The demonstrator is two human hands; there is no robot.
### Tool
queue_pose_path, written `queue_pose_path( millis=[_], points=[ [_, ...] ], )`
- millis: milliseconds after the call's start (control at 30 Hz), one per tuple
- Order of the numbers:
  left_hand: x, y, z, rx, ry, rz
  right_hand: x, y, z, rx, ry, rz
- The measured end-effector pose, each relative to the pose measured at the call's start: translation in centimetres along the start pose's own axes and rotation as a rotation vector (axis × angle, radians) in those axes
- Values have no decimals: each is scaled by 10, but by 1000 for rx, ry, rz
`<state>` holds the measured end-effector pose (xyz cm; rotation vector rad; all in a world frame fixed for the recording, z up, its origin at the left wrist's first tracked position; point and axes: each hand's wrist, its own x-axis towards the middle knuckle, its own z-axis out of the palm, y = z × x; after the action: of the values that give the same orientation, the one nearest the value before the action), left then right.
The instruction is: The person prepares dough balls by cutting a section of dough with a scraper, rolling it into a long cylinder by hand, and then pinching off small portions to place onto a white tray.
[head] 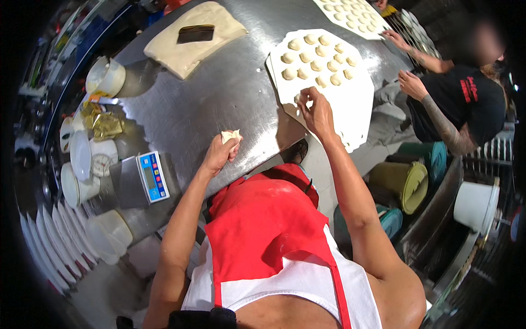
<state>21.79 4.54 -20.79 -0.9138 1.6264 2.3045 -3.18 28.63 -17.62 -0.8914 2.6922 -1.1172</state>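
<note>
My left hand (222, 155) is closed around a lump of soft dough (231, 135) whose torn top pokes out above the thumb. It is over the front edge of the steel table (230, 94). My right hand (317, 115) hovers at the left side of a white board (351, 103), with a small dough ball (298, 98) pinched at its fingertips. Rows of round dough balls (316, 65) sit on the board's far part. A large dough slab (164, 51) lies at the back left, with a dark flat rectangular piece (195, 34) on top.
A digital scale (153, 177), a dial scale (104, 162), a foil-wrapped block (107, 125) and a plastic tub (106, 77) stand along the left. Another board of dough balls (349, 16) is at the back right, near a co-worker (456, 103). Lidded bins (414, 187) stand at right.
</note>
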Motion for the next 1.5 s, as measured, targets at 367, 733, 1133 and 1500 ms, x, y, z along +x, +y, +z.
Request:
queue_pose_path(
  millis=[367, 733, 1133, 1500],
  points=[
    [-55, 32, 80, 463, 259, 242, 1, -48, 17, 579, -609, 19],
    [-40, 80, 64, 258, -203, 261, -4, -126, -37, 692, -694, -87],
    [-47, 84, 81, 630, -526, 152, -85, -146, -42, 319, -345, 292],
    [65, 23, 103, 1143, -261, 789, -89, -139, -37, 431, -317, 189]
  ],
)
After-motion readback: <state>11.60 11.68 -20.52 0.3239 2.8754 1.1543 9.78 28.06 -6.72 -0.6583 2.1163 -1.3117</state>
